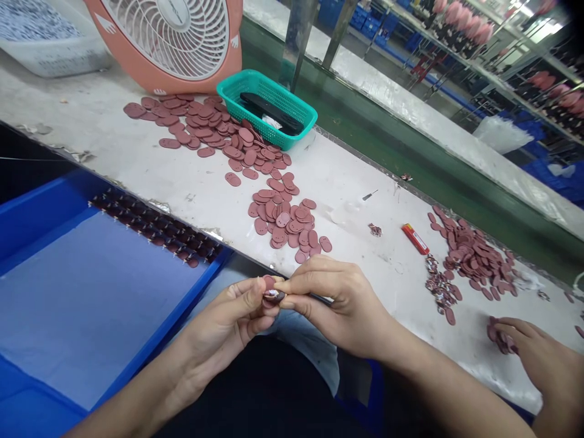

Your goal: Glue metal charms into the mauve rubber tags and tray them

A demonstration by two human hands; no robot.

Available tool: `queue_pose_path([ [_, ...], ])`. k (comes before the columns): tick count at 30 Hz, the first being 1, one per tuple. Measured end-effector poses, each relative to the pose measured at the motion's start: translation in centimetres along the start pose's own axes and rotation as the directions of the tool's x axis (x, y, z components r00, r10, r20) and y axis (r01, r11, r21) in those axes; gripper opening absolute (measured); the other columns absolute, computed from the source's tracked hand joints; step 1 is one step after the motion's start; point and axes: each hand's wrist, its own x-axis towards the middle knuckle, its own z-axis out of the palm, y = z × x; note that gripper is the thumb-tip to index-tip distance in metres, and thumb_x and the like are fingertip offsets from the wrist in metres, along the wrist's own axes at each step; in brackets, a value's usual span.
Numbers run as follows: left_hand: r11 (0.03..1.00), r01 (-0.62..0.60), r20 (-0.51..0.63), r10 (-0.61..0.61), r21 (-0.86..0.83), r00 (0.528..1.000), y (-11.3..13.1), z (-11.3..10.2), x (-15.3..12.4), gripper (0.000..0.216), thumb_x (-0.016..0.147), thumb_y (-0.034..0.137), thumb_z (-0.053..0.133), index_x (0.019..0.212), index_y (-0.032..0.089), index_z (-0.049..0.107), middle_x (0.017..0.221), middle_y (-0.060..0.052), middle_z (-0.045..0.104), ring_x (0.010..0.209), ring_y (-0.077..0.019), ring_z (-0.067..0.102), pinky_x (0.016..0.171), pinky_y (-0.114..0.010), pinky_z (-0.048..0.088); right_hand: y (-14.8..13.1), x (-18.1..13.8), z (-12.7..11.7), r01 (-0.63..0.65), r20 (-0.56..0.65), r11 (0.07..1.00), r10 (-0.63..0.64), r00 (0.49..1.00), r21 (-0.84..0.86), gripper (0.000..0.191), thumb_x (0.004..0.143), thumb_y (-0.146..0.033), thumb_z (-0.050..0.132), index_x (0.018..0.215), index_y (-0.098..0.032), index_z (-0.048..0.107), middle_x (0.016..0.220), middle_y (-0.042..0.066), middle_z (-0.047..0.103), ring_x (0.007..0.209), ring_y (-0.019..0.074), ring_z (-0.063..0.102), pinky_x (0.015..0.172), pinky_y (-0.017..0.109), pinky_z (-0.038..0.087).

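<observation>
Frame center: left hand point(228, 325) and right hand point(340, 304) meet, both grips pinching 1 oval tag point(272, 291) over the tabletop point(356, 182) edge; tag pile point(285, 222) just beyond.

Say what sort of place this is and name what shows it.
Probably a factory assembly line: heaps of identical oval pieces on a long workbench, a green conveyor belt beside it, a co-worker's hand on more. The left hand and right hand pinch one piece.

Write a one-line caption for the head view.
Left hand and right hand pinch a reddish oval piece beside a blue tray.
</observation>
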Motion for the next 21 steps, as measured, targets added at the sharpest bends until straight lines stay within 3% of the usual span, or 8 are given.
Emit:
queue_pose_path([
  [8,1.000,0.024,0.054,-0.024,0.005,0.998,-0.2,-0.8,0.4,0.037,0.048,0.033,0.102,0.074,0.017,0.082,0.061,0.000,0.071,0.054,-0.0075,0.066,0.052,-0.013,0.061,0.3,0.4,0.0,-0.025,0.057,1.000,0.026,0.998,-0.002,0.008,0.094,-0.018,0.070,0.088,-0.016,0.075,0.077,0.002,0.073,0.070,0.0120,0.064,0.069,0.023,0.052],
  [15,0.999,0.018,0.060,-0.021,0.047,0.998,0.1,-0.8,0.3,0.039,0.049,0.038,0.102,0.074,0.017,0.081,0.064,0.001,0.069,0.057,-0.0084,0.064,0.047,-0.014,0.060,0.5,0.4,-0.4,-0.028,0.065,0.997,0.024,0.998,0.067,0.008,0.094,-0.019,0.071,0.099,-0.017,0.076,0.080,0.003,0.073,0.074,0.0123,0.066,0.070,0.025,0.053],
  [18,0.998,0.000,0.075,-0.005,0.068,0.997,0.5,-0.8,0.4,0.049,0.048,0.046,0.100,0.082,0.017,0.081,0.074,-0.002,0.072,0.064,-0.0122,0.068,0.045,-0.016,0.060,0.4,0.3,-0.5,0.009,0.006,1.000,-0.009,1.000,0.020,0.011,0.094,-0.018,0.070,0.104,-0.018,0.075,0.087,0.004,0.073,0.078,0.0126,0.067,0.073,0.026,0.055],
  [21,0.983,-0.152,-0.042,0.157,0.104,0.987,0.5,-1.1,0.4,0.058,0.046,0.048,0.101,0.092,0.019,0.081,0.085,-0.002,0.073,0.066,-0.0123,0.067,0.045,-0.017,0.059,0.3,0.2,0.1,0.055,-0.146,0.977,-0.086,0.986,-0.204,0.012,0.094,-0.016,0.069,0.105,-0.016,0.073,0.090,0.006,0.073,0.079,0.0149,0.066,0.072,0.029,0.057],
])
